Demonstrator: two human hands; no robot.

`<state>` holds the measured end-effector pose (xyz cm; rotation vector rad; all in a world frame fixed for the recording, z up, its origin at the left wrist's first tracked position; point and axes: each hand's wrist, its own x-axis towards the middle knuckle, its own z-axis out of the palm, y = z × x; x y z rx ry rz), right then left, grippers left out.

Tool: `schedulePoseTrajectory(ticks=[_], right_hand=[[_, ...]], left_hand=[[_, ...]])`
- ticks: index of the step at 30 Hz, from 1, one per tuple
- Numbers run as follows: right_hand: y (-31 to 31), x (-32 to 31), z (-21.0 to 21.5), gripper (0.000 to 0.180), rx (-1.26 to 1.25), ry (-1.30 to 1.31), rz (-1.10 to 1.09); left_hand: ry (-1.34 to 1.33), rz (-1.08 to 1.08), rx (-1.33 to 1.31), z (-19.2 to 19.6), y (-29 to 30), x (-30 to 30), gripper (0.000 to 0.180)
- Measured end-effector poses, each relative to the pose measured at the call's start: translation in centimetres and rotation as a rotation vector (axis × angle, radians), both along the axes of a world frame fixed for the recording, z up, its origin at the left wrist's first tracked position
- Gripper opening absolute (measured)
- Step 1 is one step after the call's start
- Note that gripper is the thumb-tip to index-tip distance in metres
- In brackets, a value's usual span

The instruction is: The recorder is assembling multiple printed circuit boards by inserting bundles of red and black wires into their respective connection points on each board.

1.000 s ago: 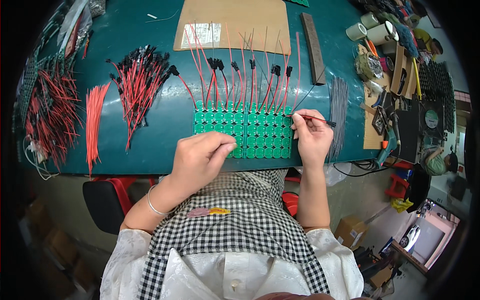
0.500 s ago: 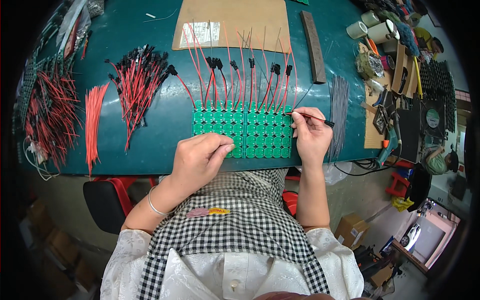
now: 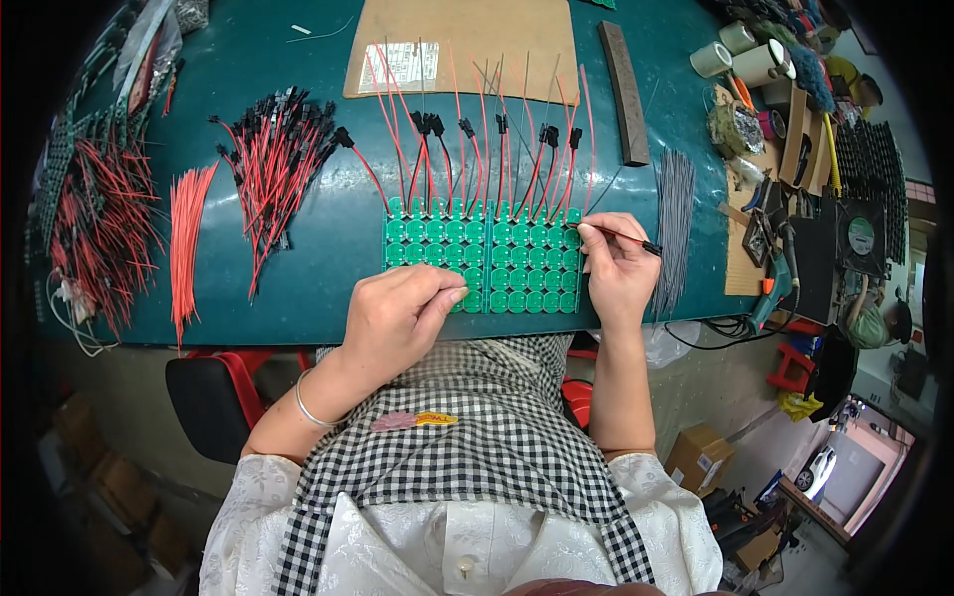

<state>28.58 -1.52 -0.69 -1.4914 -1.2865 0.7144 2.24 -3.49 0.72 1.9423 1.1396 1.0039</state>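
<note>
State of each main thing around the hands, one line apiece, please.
Green panel: flat, black-tipped leads along far edge
Right hand: fingers closed on red-black lead
Left hand: fingers drawn together over the panel; grip unclear
Red wires: laid side by side
Grey wires: laid side by side
Connector leads: heaped
Cardboard: flat
</note>
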Motion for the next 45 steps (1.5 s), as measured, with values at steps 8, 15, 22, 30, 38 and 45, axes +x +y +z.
schedulePoseTrajectory(ticks=[8, 15, 22, 30, 38, 45], right_hand=[[0.0, -0.6, 0.0, 0.008, 0.061, -0.168, -0.048], [1.0, -1.3, 1.3, 0.016, 0.04, -0.336, -0.012], [1.4, -0.9, 1.2, 0.015, 0.033, -0.429, 0.027], [1.6, -1.4, 0.4, 0.019, 0.034, -0.362, -0.067], [1.0, 1.4, 1.2, 0.015, 0.004, -0.114, -0.14], [-1.7, 9.9, 3.8, 0.019, -0.146, -0.777, -0.4]], left_hand=[[-0.002, 0.005, 0.02, -0.2, -0.1, 0.1, 0.009], [0.002, 0.006, 0.025, -0.1, -0.1, 0.1, 0.01], [-0.002, 0.011, 0.031, -0.1, -0.2, 0.2, 0.011], [-0.009, 0.006, 0.035, -0.1, -0.2, 0.1, 0.011], [-0.027, 0.057, 0.03, 0.9, -0.5, -0.9, 0.01], [0.21, 0.317, 0.02, 0.9, -0.6, -4.7, 0.013]])
